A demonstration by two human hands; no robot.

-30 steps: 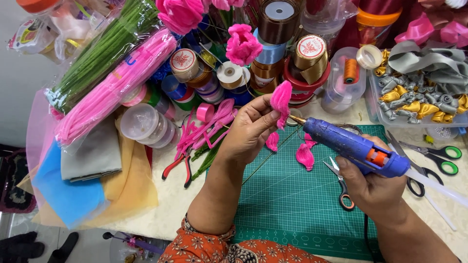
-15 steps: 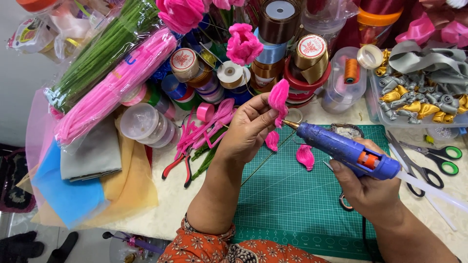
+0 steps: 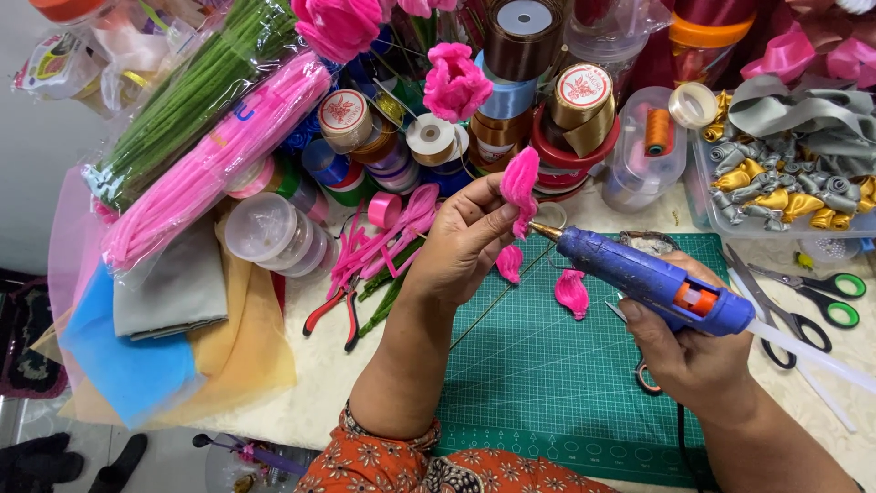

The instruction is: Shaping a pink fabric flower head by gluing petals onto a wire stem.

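Petal: a fuzzy pink petal (image 3: 520,185), soft, oval and slightly curled, is held upright above the mat.
Left hand: the left hand (image 3: 461,242) is raised; the petal is pinched at its lower edge between thumb and fingers (image 3: 493,219), which are clenched on it.
Glue gun: a blue plastic glue gun (image 3: 652,283) with an orange trigger and brass nozzle is gripped in the right hand (image 3: 698,351); its fingers are wrapped round the handle. The nozzle tip is set just beside the petal's base, by the left thumb.
Mat: a green gridded cutting mat (image 3: 547,383) is laid on the bench (image 3: 319,365); two loose pink petals (image 3: 572,294) are seen on it under the gun.
Around: ribbon spools (image 3: 579,96) are stacked behind the hands; pink (image 3: 214,169) and green (image 3: 187,96) pipe cleaner packs and folded felt sheets (image 3: 169,292) are lying to the left; red-handled pliers (image 3: 333,315) are near the left wrist; green-handled scissors (image 3: 821,292) are to the right.
In the way: nothing is seen between nozzle and petal.
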